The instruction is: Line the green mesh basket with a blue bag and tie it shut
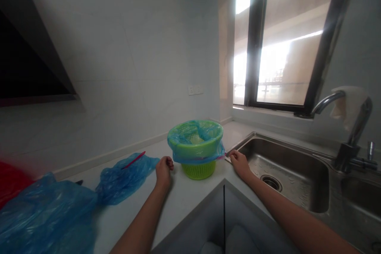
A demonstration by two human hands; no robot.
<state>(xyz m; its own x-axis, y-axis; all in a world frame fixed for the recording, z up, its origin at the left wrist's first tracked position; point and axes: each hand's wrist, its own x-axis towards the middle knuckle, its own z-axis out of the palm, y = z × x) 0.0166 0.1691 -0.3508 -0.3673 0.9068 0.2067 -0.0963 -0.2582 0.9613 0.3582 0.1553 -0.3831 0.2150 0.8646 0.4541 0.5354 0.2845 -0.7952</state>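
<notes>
A light green plastic basket (pixel 199 170) stands upright on the counter between my hands. A thin translucent blue plastic bag (pixel 190 155) lines it and folds down over the outside of the rim. Just left of the basket, my left hand (pixel 164 170) has its fingers curled closed; whether anything is in them is hidden. My right hand (pixel 239 161) is closed at the sink's near left edge, its fingertips close to a pink-tinged corner of the bag. I cannot tell if they pinch it.
A crumpled blue bag (pixel 119 180) with a red strip (pixel 133 160) lies to the left. Beyond it are a larger blue bag (pixel 50 214) and something red (pixel 13 182). On the right are a steel sink (pixel 291 158) and a faucet (pixel 354 131) with a cloth (pixel 347 105).
</notes>
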